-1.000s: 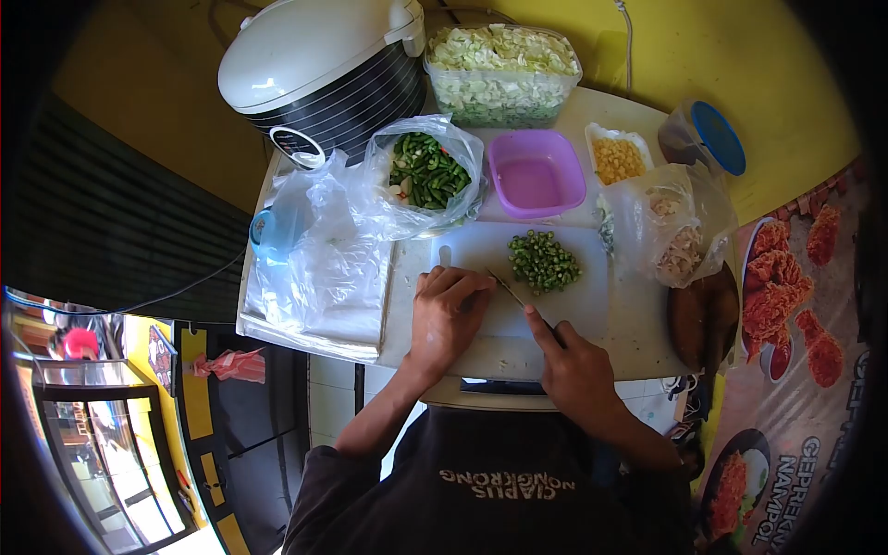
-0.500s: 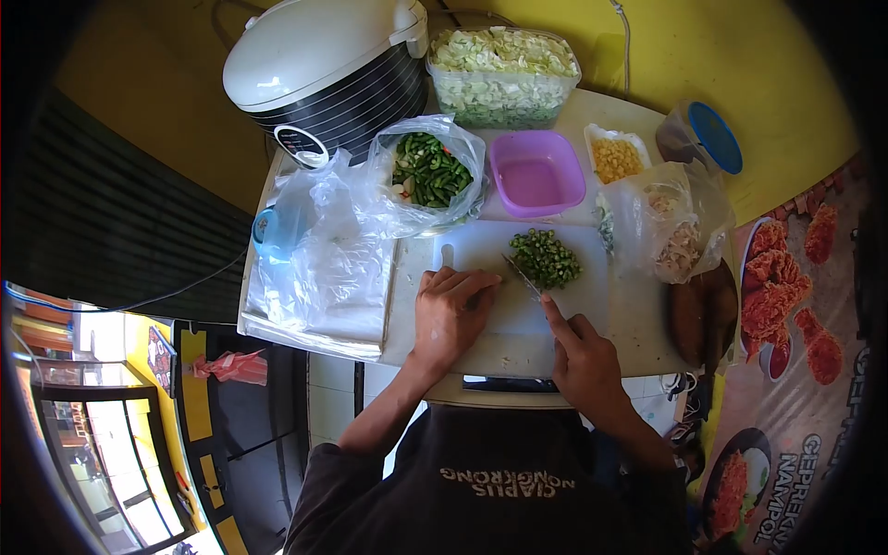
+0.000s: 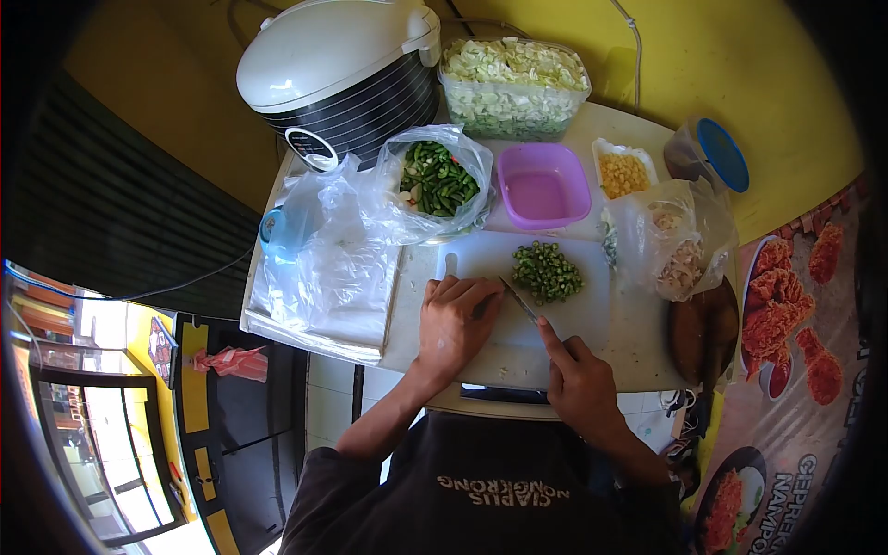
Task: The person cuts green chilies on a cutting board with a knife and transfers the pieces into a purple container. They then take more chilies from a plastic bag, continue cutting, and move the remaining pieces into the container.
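Note:
A knife (image 3: 521,300) is held in my right hand (image 3: 583,377), the index finger stretched along the back of its blade. My left hand (image 3: 458,326) rests on the left part of the white cutting board (image 3: 587,319), fingers curled; what they hold, if anything, is hidden. The knife's tip lies beside the left fingertips. Chopped green pieces (image 3: 548,272) form a pile on the board, just beyond the blade. Behind the board stand a purple bowl (image 3: 544,187) and an open plastic bag of green chilies (image 3: 438,180).
A rice cooker (image 3: 347,83) and a tub of shredded cabbage (image 3: 513,88) stand at the back. Clear plastic bags (image 3: 324,250) lie at left. At right are yellow pieces in a tray (image 3: 623,172), a bag of pale shreds (image 3: 680,264), a blue-lidded container (image 3: 708,153) and a brown object (image 3: 703,333).
The view has shifted slightly, so the table items appear a little lower. The knife has moved slightly away from the chopped pile, toward my left fingers.

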The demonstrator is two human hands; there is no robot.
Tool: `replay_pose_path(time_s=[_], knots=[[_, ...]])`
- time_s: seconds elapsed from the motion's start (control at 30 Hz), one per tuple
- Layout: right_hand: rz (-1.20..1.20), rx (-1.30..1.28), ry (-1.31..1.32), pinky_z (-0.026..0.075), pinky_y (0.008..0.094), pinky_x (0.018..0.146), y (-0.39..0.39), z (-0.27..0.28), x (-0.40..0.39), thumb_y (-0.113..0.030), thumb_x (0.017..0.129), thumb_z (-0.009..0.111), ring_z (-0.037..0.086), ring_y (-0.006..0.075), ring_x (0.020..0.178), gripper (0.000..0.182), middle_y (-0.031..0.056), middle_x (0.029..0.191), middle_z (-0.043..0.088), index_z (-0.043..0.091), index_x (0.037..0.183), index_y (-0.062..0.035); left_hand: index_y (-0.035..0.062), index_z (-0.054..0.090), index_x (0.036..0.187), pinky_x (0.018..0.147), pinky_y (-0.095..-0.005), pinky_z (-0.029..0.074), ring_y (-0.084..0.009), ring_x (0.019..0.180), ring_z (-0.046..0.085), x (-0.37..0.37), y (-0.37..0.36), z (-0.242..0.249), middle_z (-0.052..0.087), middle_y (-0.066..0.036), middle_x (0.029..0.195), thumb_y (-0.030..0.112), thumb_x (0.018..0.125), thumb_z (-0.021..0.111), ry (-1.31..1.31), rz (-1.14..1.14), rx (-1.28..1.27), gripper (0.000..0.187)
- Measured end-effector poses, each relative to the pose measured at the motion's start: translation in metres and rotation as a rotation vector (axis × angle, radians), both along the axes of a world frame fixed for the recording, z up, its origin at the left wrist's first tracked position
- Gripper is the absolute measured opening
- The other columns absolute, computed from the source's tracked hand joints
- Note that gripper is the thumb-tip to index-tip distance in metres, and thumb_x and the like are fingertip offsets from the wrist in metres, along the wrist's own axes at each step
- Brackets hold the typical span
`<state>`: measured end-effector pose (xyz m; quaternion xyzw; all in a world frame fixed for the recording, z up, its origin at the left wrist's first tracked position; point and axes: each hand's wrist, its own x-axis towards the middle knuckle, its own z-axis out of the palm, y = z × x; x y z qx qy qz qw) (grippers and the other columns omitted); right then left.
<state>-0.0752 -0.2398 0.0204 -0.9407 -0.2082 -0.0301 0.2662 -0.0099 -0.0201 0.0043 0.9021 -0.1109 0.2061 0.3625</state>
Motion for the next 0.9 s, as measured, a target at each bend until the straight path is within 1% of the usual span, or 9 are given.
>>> replay_pose_path(time_s=[0.17, 0.37, 0.47, 0.57, 0.67, 0.77, 0.9], knots=[[0.015, -0.039, 0.015, 0.055, 0.043, 0.058, 0.001, 0.005, 0.0, -0.001, 0.085, 0.069, 0.063, 0.0291, 0.064, 0.078, 0.0116, 0.09, 0.057, 0.048, 0.159, -0.0145, 0.0103, 0.078, 0.095, 0.081, -0.0369, 0.046, -0.0226, 0.079, 0.069, 0.001, 0.003, -0.001, 0.079, -0.004, 0.093, 0.007, 0.083, 0.083, -0.014, -0.039, 0.016, 0.013], [0.012, -0.162, -0.015, 0.056, 0.0418, 0.058, 0.025, 0.012, 0.018, 0.0, 0.078, 0.071, 0.065, 0.0272, 0.066, 0.085, 0.0107, 0.093, 0.057, 0.046, 0.159, -0.0136, 0.01, 0.078, 0.095, 0.082, -0.0369, 0.046, -0.0225, 0.078, 0.068, 0.001, 0.004, -0.004, 0.078, -0.003, 0.091, 0.007, 0.083, 0.082, -0.048, -0.037, 0.023, 0.013], [0.023, -0.184, -0.018, 0.056, 0.0411, 0.057, 0.02, 0.008, 0.015, -0.001, 0.078, 0.07, 0.065, 0.0265, 0.069, 0.086, 0.0111, 0.096, 0.057, 0.046, 0.159, -0.0138, 0.0099, 0.076, 0.093, 0.082, -0.0384, 0.045, -0.0221, 0.08, 0.067, -0.001, -0.001, -0.004, 0.077, -0.002, 0.09, 0.007, 0.083, 0.08, -0.047, -0.014, 0.005, 0.011], [0.023, -0.218, 0.002, 0.056, 0.0407, 0.056, 0.012, 0.01, 0.006, -0.001, 0.078, 0.07, 0.065, 0.0259, 0.069, 0.086, 0.0105, 0.096, 0.057, 0.047, 0.159, -0.014, 0.0087, 0.078, 0.095, 0.082, -0.0369, 0.046, -0.0217, 0.078, 0.068, -0.003, -0.003, -0.004, 0.078, -0.004, 0.091, 0.006, 0.082, 0.083, -0.054, 0.001, 0.005, 0.014], [0.012, -0.201, -0.032, 0.056, 0.0408, 0.056, 0.015, 0.006, 0.008, -0.001, 0.078, 0.07, 0.065, 0.0261, 0.067, 0.085, 0.0104, 0.094, 0.057, 0.048, 0.158, -0.0146, 0.0086, 0.078, 0.095, 0.082, -0.0367, 0.046, -0.0217, 0.078, 0.068, -0.003, -0.003, -0.003, 0.078, -0.004, 0.09, 0.005, 0.082, 0.083, -0.065, -0.003, 0.014, 0.014], [0.009, -0.223, -0.065, 0.056, 0.0409, 0.057, 0.022, 0.001, 0.015, -0.001, 0.078, 0.069, 0.065, 0.0269, 0.066, 0.085, 0.0114, 0.093, 0.057, 0.048, 0.159, -0.0138, 0.0086, 0.079, 0.095, 0.082, -0.0367, 0.046, -0.0219, 0.079, 0.068, -0.002, -0.003, -0.003, 0.078, -0.004, 0.09, 0.006, 0.082, 0.083, -0.067, -0.006, 0.021, 0.014], [0.014, -0.193, -0.003, 0.056, 0.042, 0.057, 0.02, 0.005, 0.016, -0.001, 0.078, 0.069, 0.066, 0.0288, 0.066, 0.085, 0.0119, 0.095, 0.058, 0.047, 0.159, -0.0131, 0.0088, 0.078, 0.095, 0.083, -0.0373, 0.046, -0.0224, 0.078, 0.069, -0.002, -0.004, -0.005, 0.078, -0.005, 0.09, 0.006, 0.083, 0.082, -0.029, 0.008, -0.006, 0.013]])
